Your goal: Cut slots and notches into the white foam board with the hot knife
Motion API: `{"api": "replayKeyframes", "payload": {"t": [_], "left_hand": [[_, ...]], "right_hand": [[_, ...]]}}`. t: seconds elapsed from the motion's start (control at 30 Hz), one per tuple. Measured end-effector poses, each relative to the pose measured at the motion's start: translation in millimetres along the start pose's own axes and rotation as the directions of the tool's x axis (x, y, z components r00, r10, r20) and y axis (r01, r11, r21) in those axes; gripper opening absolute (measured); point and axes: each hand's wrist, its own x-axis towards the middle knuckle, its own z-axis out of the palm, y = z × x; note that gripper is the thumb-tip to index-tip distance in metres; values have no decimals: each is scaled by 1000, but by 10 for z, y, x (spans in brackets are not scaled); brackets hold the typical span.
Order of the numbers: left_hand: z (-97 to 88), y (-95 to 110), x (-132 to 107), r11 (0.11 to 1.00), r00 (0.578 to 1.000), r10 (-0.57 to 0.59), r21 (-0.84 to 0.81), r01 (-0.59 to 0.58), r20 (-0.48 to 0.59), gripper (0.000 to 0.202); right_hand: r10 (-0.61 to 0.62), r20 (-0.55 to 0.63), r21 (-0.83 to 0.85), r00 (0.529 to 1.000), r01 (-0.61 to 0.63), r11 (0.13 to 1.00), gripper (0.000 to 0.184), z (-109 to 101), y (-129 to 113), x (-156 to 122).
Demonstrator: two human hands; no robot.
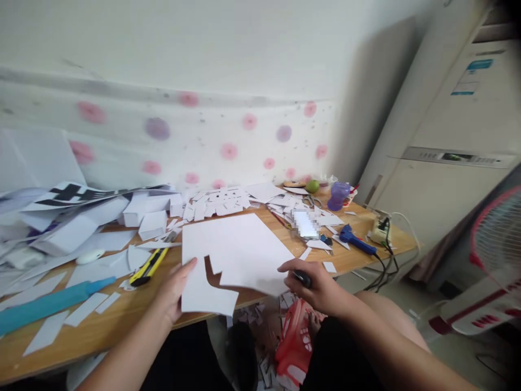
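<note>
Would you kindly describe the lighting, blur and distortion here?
In the head view, soft light leaves the large white cut sheet nearly featureless; the tall white appliance leans, suggesting wide-angle distortion; the pink-dotted white sheeting looks blurred; pixelation masks the bright rectangular screen.

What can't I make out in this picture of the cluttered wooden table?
In the head view:
Black, round-ended object: mostly hidden by the right hand gripping it.
Left hand: some fingers hidden under the flat white sheet.
Bright rectangular screen: contents pixelated.
Pink-rimmed fan: cut off by the right edge.
</note>
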Motion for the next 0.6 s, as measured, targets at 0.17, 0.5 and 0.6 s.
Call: {"api": "replayKeyframes", "payload": {"t": [0.17,0.5,0.6], "left_hand": [[23,-146,-128,997,1000,-10,73,12,-27,20],[68,-284,222,807,921,387,498,-316,-42,68],[-43,-160,140,571,858,466,668,-478,215,58]], "right_hand": [[199,71,109,977,-206,972,31,-76,5,-33],[364,13,572,931,-305,761,74,-202,212,-130],[415,-78,634,906,-276,722,74,-220,331,-159]]}}
